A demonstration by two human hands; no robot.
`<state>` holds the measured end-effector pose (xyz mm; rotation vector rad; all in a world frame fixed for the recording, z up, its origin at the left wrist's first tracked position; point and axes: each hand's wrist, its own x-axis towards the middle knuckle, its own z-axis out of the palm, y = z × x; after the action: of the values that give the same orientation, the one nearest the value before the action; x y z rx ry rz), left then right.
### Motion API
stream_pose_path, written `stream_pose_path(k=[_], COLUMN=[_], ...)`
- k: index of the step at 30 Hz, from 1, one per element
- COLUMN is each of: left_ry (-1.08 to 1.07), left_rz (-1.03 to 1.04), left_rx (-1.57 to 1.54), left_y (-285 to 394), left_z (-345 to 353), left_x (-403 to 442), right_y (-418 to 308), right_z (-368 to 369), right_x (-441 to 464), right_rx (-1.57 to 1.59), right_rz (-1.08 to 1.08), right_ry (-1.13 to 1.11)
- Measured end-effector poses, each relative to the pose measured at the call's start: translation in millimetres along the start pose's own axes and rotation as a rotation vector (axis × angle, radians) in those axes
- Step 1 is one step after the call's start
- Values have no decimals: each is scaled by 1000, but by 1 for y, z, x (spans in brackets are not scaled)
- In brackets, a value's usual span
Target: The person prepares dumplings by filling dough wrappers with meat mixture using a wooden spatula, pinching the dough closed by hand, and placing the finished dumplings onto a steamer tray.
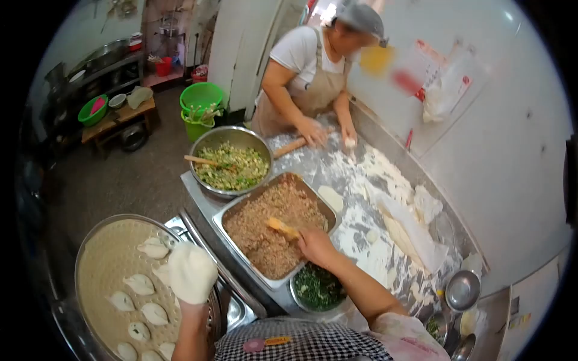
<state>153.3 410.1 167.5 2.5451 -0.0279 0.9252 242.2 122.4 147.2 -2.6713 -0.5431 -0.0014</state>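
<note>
A round white dough wrapper [194, 272] lies over my left hand [191, 305], which holds it above the edge of the steamer tray [99, 268]; the wrapper hides my fingers. Several pleated dumplings [155, 313] rest on that tray. My right hand [313, 245] is closed around the handle of a yellow spatula [282, 227]. The spatula's blade touches the minced filling [265, 207] in a rectangular metal pan [278, 281].
A bowl of chopped green filling [233, 165] and a bowl of dark greens [318, 289] flank the pan. Opposite, a co-worker [310, 78] handles dough beside a rolling pin [290, 147] on the floured table [355, 240]. Metal bowls [462, 290] sit at right.
</note>
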Motion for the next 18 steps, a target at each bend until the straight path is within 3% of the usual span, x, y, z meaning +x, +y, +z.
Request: stream_pose_path(k=[1,2,4,7,8,12,16,18], left_ry=[-23,-251,-410,-88,-75,-65,-94,-76], left_rz=[134,-203,-555,-397,-219,-109,46,-194], left_rx=[221,-114,-627,-1231,-1031,-795,-301,-474], left_y=[3,12,20,-12,-33,-33,-32,2], left_z=[-2,-6,-11,34,46,53,56,29], left_x=[5,12,11,-24,-29,-40,-42,-33], right_y=[1,2,-19,-11,-13,3,6,1], right_z=[4,4,-6,2,14,33,37,27], right_x=[-2,-4,-11,-13,-14,-4,11,20], right_rx=[64,44,108,119,101,-11,-125,-153], right_rz=[-76,-126,-91,86,36,-94,-92,-32], right_ry=[87,137,96,-37,-30,4,-46,-74])
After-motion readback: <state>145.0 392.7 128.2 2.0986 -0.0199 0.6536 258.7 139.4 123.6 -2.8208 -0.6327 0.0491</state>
